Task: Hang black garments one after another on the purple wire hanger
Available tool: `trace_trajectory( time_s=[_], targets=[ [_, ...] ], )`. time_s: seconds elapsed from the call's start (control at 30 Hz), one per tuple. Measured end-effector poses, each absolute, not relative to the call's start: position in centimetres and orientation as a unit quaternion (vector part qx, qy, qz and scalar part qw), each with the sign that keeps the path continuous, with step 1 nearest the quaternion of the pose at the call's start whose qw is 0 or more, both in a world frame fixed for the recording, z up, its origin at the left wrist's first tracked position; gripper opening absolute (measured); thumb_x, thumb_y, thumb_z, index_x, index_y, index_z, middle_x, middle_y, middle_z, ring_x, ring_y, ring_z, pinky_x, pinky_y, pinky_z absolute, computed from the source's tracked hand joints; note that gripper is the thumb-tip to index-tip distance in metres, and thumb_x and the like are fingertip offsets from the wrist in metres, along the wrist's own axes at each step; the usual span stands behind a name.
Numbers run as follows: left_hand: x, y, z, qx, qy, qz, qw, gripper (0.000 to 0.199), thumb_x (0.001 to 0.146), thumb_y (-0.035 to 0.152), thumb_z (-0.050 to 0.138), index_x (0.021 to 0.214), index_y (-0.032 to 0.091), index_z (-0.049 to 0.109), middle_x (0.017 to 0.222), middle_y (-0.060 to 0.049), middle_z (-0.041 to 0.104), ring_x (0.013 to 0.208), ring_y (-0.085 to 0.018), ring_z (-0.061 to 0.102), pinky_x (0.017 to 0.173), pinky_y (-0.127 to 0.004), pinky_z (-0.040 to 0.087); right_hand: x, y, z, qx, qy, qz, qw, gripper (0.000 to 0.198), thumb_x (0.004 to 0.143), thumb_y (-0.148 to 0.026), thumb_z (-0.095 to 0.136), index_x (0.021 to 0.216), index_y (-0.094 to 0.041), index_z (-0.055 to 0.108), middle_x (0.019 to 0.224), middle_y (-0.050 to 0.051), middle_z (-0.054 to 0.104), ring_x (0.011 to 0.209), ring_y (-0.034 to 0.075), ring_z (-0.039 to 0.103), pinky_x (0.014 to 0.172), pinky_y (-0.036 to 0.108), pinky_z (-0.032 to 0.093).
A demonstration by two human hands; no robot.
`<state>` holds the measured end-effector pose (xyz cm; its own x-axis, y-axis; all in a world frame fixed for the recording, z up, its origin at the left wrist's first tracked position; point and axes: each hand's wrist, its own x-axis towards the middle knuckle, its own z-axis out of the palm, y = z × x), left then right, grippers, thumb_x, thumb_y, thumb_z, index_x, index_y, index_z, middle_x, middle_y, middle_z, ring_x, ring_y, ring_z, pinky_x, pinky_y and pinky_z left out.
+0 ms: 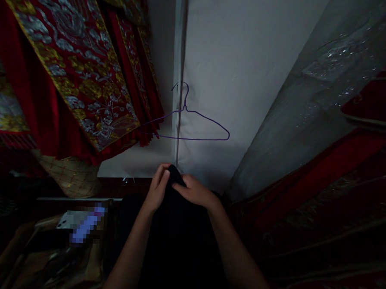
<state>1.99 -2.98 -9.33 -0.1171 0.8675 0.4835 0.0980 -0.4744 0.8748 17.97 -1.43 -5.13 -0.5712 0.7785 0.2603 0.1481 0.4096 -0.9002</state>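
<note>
Both my hands hold a piece of black cloth [176,174] near the middle of the view. My left hand [158,188] pinches its upper left edge, thumb towards me. From the other side, my right hand [195,190] grips the cloth with the thumb pointing left. The lower part of the cloth merges with dark clothing below, so its full shape cannot be made out. Just beyond my hands a purple wire hanger [207,117] hangs from a thin upright strip [182,44] by the wall, with nothing on it.
Red garments with gold and silver embroidery [87,70] hang at the upper left. A translucent sparkly cover [299,89] and more red embroidered cloth [340,169] hang on the right. At the lower left stands an open box [94,260] with a phone [68,219] on it. The light is dim.
</note>
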Motion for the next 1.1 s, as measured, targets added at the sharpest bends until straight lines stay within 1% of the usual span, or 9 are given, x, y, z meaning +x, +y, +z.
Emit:
trace_trajectory(
  time_s=[0.13,0.27,0.33,0.4,0.53,0.63,0.77,1.0,1.1],
  targets=[
    [0.8,-2.7,-12.4,0.701,0.413,0.403,0.419,0.04,0.088,0.054,0.062,0.11,0.021,0.071,0.101,-0.008,0.074,0.101,-0.028,0.067,0.092,-0.038,0.053,20.4,2.6,-0.7,-0.234,-0.809,0.348,0.411,0.026,0.084,-0.02,0.054,0.097,-0.022,0.076,0.098,0.003,0.075,0.096,0.022,0.067,0.092,0.034,0.05],
    [-0.2,-1.8,-11.8,0.756,0.433,0.343,0.351,0.034,0.086,0.047,0.068,0.107,0.021,0.074,0.098,-0.006,0.076,0.088,-0.026,0.069,0.084,-0.036,0.053,20.1,8.0,0.2,-0.294,-0.713,0.288,0.567,0.026,0.09,-0.038,0.055,0.101,-0.024,0.074,0.099,0.005,0.075,0.113,0.022,0.063,0.101,0.035,0.045],
    [-1.1,-1.1,-10.4,0.752,0.463,0.361,0.299,0.032,0.087,0.049,0.066,0.09,0.019,0.075,0.084,-0.004,0.074,0.076,-0.023,0.066,0.071,-0.03,0.051,19.4,10.2,-1.1,-0.339,-0.694,0.287,0.567,0.03,0.089,-0.048,0.055,0.093,-0.023,0.073,0.091,0.005,0.074,0.107,0.023,0.063,0.097,0.034,0.046],
    [-2.2,-0.5,-8.8,0.74,0.496,0.37,0.264,0.041,0.088,0.053,0.061,0.071,0.017,0.069,0.066,-0.001,0.066,0.062,-0.019,0.058,0.058,-0.026,0.043,19.1,11.9,-2.8,-0.392,-0.696,0.289,0.528,0.037,0.087,-0.055,0.058,0.074,-0.021,0.068,0.074,0.003,0.069,0.086,0.022,0.063,0.084,0.031,0.047],
    [-5.0,0.3,-7.0,0.733,0.514,0.399,0.201,0.044,0.091,0.052,0.058,0.065,0.017,0.063,0.06,0.002,0.058,0.059,-0.015,0.052,0.055,-0.023,0.036,21.3,13.2,-4.8,-0.462,-0.694,0.288,0.472,0.058,0.08,-0.065,0.061,0.046,-0.023,0.041,0.045,-0.004,0.039,0.051,0.013,0.039,0.054,0.027,0.032],
    [-6.4,0.9,-6.7,0.743,0.519,0.384,0.179,0.04,0.087,0.052,0.062,0.065,0.018,0.065,0.06,0.002,0.059,0.061,-0.015,0.053,0.057,-0.024,0.036,23.7,12.7,-4.5,-0.453,-0.676,0.268,0.515,0.058,0.08,-0.068,0.059,0.048,-0.022,0.041,0.048,-0.004,0.038,0.051,0.012,0.036,0.051,0.027,0.027],
    [-6.0,1.1,-6.8,0.751,0.518,0.367,0.18,0.039,0.087,0.052,0.063,0.068,0.018,0.066,0.063,0.001,0.061,0.062,-0.016,0.054,0.058,-0.025,0.037,24.5,11.6,-3.5,-0.388,-0.684,0.316,0.53,0.057,0.085,-0.069,0.052,0.062,-0.018,0.062,0.057,-0.002,0.048,0.056,0.013,0.042,0.052,0.025,0.03],
    [-3.5,-0.7,-4.9,0.682,0.497,0.448,0.295,0.045,0.084,0.053,0.067,0.06,0.017,0.053,0.056,0.004,0.043,0.053,-0.01,0.041,0.049,-0.022,0.03,20.2,13.0,-2.4,-0.342,-0.643,0.416,0.544,0.069,0.082,-0.076,0.047,0.099,-0.014,0.074,0.058,-0.005,0.046,0.054,0.011,0.042,0.052,0.022,0.033],
    [-3.2,-1.9,-2.9,0.646,0.482,0.478,0.349,0.048,0.081,0.053,0.071,0.059,0.018,0.047,0.055,0.006,0.036,0.05,-0.008,0.036,0.045,-0.02,0.026,19.1,14.5,-2.9,-0.358,-0.61,0.448,0.548,0.068,0.078,-0.079,0.049,0.089,-0.015,0.071,0.061,-0.004,0.05,0.059,0.012,0.047,0.055,0.022,0.037]
  ],
)
